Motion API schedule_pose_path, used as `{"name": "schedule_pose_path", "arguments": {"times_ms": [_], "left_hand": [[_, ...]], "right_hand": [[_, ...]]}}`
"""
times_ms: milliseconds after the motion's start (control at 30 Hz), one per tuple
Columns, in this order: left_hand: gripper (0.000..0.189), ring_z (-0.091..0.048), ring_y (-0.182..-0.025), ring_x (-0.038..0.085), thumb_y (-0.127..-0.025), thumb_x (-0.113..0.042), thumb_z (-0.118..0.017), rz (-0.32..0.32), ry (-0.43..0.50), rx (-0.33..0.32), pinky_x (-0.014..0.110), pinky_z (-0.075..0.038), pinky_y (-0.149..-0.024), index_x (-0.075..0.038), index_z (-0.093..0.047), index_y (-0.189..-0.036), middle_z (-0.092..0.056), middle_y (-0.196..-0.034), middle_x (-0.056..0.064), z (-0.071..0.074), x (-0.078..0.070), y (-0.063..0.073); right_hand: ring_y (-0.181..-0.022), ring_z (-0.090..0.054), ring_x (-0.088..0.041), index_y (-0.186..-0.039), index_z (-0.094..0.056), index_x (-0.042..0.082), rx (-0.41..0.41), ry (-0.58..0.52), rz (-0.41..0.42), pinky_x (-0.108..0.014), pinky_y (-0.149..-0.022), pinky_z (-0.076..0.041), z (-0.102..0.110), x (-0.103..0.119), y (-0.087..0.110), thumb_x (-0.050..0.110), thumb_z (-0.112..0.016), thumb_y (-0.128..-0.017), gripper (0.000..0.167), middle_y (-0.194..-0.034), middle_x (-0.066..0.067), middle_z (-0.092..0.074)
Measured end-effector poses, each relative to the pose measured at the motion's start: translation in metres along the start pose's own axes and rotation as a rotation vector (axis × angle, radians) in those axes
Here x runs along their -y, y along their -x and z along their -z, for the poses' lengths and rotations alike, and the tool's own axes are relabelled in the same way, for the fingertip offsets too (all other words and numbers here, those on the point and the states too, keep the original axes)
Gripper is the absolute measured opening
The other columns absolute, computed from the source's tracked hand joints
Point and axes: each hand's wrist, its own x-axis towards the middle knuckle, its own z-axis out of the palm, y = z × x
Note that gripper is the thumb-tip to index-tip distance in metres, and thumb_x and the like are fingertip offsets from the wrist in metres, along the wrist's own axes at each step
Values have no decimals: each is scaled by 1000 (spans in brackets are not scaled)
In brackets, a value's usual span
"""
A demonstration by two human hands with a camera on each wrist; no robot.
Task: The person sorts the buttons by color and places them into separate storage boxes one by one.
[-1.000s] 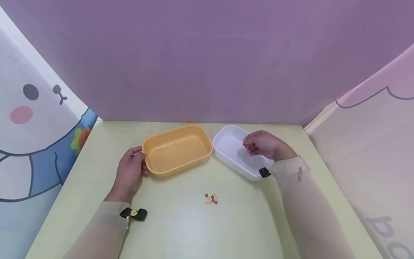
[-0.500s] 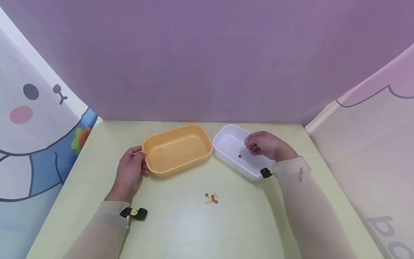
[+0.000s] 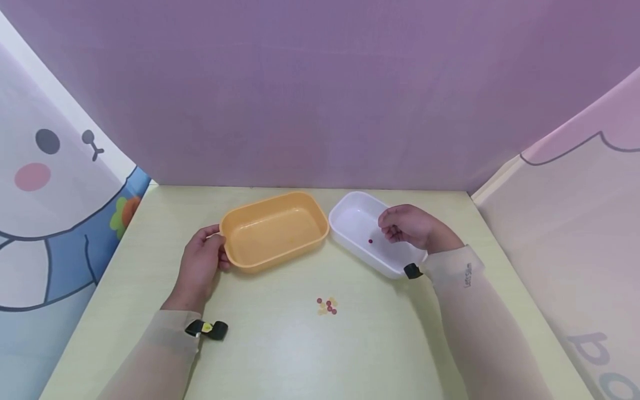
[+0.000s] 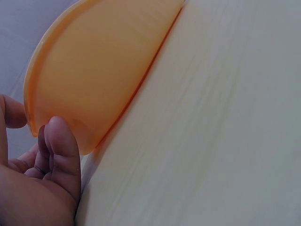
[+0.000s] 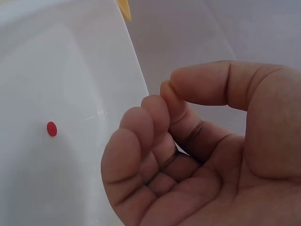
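My left hand [image 3: 200,264] holds the left end of an orange tray [image 3: 274,260], thumb and fingers at its rim. In the left wrist view the thumb [image 4: 61,136] lies before the tray's end wall. Above the white tray [image 3: 357,244], my right hand [image 3: 407,225] hangs with its fingers curled and the thumb tip against the index finger [image 5: 171,106]; I see nothing held between them. A small round red disc [image 5: 51,129] lies on the white tray's floor, a little to the left of this hand. A faint yellow disc [image 3: 292,241] shows in the orange tray.
Several small red and yellow discs [image 3: 327,306] lie in a loose cluster on the pale table [image 3: 280,350], in front of the trays. The trays nearly touch at their facing ends. A purple panel [image 3: 310,111] rises behind, with printed panels at both sides.
The red disc has left my right fingers and now lies in the white tray. The right hand has shifted slightly to the right. My left hand and the orange tray have stayed put.
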Motion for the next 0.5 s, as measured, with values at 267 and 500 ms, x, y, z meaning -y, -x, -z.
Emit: {"name": "schedule_pose_path", "arguments": {"times_ms": [267,500], "left_hand": [[49,-66,-80,13,-115,-25,-50,5,-8,-2,28,-65,-67,-13,-48,-163,-67,-106,5,0,0,0],[50,-66,-80,13,-116,-25,-50,12,-6,-1,28,-65,-68,-15,-48,-164,-67,-107,6,1,2,-2]], "right_hand": [[-87,-60,-21,-106,-64,-2,15,8,56,-31,-82,-59,-6,10,14,9,-60,-107,12,-90,-4,-60],[-84,-59,-19,-105,-65,0,18,20,79,-29,-80,-59,-16,20,25,7,-63,-104,7,-88,-4,-60]]}}
